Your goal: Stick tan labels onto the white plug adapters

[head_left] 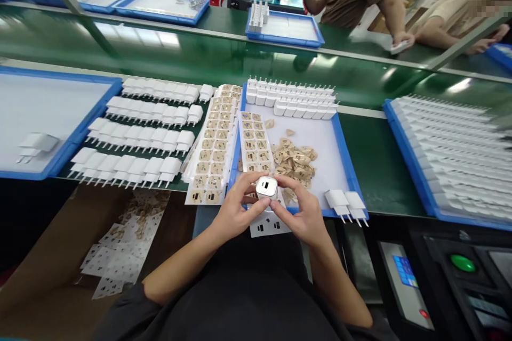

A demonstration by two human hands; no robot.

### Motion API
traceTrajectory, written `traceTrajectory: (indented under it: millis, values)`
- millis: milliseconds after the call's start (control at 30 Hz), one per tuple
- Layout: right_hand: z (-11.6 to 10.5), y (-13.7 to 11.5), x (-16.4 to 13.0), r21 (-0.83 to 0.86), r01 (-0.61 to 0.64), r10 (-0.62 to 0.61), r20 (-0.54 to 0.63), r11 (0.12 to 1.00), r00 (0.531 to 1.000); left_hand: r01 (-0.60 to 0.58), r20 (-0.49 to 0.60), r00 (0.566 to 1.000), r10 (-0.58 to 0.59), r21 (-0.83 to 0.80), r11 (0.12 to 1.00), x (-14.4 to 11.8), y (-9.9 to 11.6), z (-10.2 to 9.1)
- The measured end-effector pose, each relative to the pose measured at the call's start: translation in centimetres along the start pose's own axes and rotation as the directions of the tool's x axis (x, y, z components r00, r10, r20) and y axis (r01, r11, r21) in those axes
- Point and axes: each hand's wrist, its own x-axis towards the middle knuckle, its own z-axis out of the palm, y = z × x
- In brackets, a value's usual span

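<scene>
A white charger plug (266,187) is held between both hands, its face with the dark port slots turned up toward me. My left hand (240,203) grips its left side and my right hand (301,208) its right side, thumbs at the near edge. Under the hands lies a sticker sheet (257,141) with tan-backed labels, its near end hanging past the tray's front edge. Beside it in the blue tray (347,157) is a heap of peeled tan backing pieces (296,162). Two white chargers (344,202) rest at the tray's near right corner.
Rows of chargers (140,141) and stacked sticker sheets (212,149) lie to the left. More chargers (294,98) stand along the tray's back. A full tray (452,160) sits at right. A carton (48,256) with waste sheets is below left. Two people work across the bench.
</scene>
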Motion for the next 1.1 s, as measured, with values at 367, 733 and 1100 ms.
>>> traceTrajectory:
  millis: [367,733,1100]
  values:
    - [-6.7,2.4,-5.3,-0.676,-0.248,0.117,-0.233,0.694,0.965,-0.22,0.106,0.975,0.194,0.532,0.818,0.0,-1.0,-2.3]
    - [-3.5,2.0,-3.2,-0.623,-0.045,-0.084,-0.177,0.781,0.981,-0.363,0.336,0.927,0.164,0.708,0.606,-0.2,-1.9,-2.9]
    - [1.9,2.4,-3.9,-0.507,-0.002,0.02,0.029,0.862,0.999,-0.395,0.391,0.911,0.135,0.725,0.564,-0.9,-1.6,-2.9]
